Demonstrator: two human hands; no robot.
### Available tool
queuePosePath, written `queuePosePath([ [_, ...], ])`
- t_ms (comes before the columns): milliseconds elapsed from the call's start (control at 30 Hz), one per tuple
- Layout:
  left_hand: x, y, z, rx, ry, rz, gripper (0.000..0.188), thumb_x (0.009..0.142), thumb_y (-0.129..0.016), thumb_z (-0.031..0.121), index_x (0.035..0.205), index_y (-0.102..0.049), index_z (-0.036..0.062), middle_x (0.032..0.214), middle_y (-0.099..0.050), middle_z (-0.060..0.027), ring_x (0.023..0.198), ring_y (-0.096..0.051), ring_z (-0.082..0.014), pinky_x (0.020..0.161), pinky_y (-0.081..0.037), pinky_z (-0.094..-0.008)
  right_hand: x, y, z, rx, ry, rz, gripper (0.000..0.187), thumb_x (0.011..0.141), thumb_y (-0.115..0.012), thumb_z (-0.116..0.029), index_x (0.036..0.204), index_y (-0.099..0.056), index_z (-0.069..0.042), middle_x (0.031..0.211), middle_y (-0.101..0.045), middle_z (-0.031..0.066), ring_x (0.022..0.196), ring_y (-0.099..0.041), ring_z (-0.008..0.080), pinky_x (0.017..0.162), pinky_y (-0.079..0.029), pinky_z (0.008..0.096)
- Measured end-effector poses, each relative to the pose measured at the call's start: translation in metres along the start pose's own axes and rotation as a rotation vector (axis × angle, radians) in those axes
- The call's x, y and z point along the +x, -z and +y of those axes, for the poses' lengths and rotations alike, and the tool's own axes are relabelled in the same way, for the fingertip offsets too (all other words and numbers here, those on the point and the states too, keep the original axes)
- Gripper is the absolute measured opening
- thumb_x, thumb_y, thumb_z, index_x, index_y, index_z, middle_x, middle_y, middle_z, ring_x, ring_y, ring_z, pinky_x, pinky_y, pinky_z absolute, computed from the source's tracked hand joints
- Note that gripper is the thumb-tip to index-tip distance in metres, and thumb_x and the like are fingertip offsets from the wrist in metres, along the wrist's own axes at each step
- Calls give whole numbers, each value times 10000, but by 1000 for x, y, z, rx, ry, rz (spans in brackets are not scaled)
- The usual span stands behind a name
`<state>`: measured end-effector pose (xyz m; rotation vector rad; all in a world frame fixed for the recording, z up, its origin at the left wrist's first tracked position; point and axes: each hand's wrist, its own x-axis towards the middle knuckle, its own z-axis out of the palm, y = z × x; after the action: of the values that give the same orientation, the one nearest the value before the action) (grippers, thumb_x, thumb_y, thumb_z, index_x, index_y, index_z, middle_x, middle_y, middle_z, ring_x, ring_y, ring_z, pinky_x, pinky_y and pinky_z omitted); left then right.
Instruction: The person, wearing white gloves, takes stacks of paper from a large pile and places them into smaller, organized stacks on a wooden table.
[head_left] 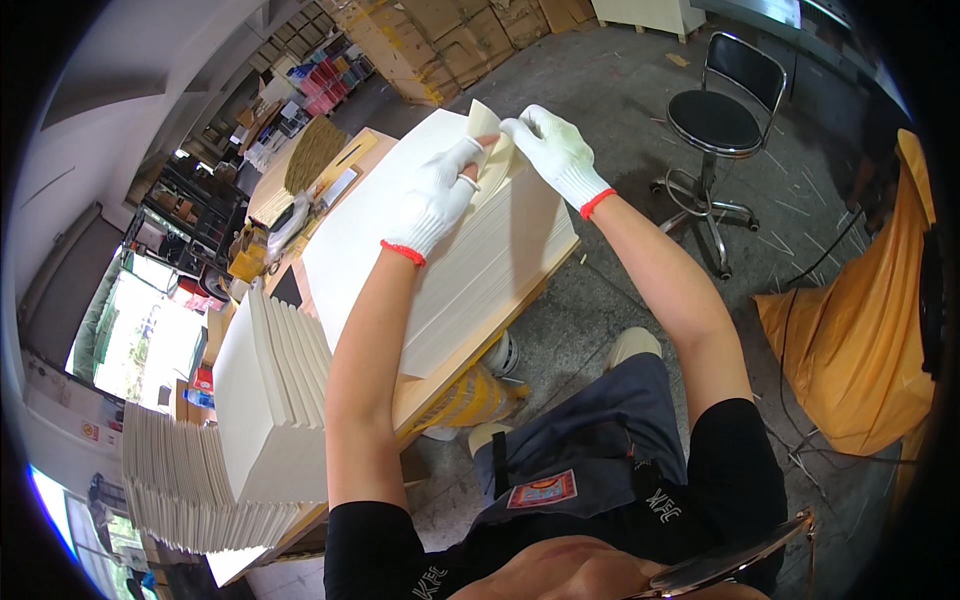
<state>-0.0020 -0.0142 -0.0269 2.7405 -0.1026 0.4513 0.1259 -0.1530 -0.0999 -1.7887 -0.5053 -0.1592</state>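
A tall stack of large white sheets (380,215) lies on the wooden table. Over its far end, both my hands wear white knit gloves with red cuffs. My left hand (440,195) rests over the top of the stack, with bare fingertips showing, closed around a curled cream strip (483,120) that sticks up past the fingers. Just to its right, my right hand (553,150) is closed in a pinch at the strip's other side, by the stack's edge. Its fingertips are partly hidden. Whether the strip is loose or part of the top sheet, I cannot tell.
More stacks of white board (270,400) stand at the left. A yellow taped bucket (465,395) is below the table edge. At right are a black stool (715,120), an orange cover (850,350) and cables on the floor. Cardboard boxes (440,45) stand at the back.
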Motion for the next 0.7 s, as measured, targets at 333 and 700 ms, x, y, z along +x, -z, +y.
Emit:
queuePosePath([
  [333,2,-4,-1,109,-24,-55,346,937,-657,231,1279,-646,179,1103,-708,-172,1030,-672,-320,924,-501,-386,4,11,10,197,63,-152,462,970,-538,-553,957,-646,-104,810,-632,69,769,-613,215,768,-477,362],
  [700,6,-3,-12,-8,-8,-82,298,965,-535,166,1240,-651,153,1048,-707,-195,984,-675,-338,897,-509,-403,11,39,-3,-738,629,-140,404,1002,-469,-510,996,-615,-132,919,-679,137,882,-661,364,796,-509,485],
])
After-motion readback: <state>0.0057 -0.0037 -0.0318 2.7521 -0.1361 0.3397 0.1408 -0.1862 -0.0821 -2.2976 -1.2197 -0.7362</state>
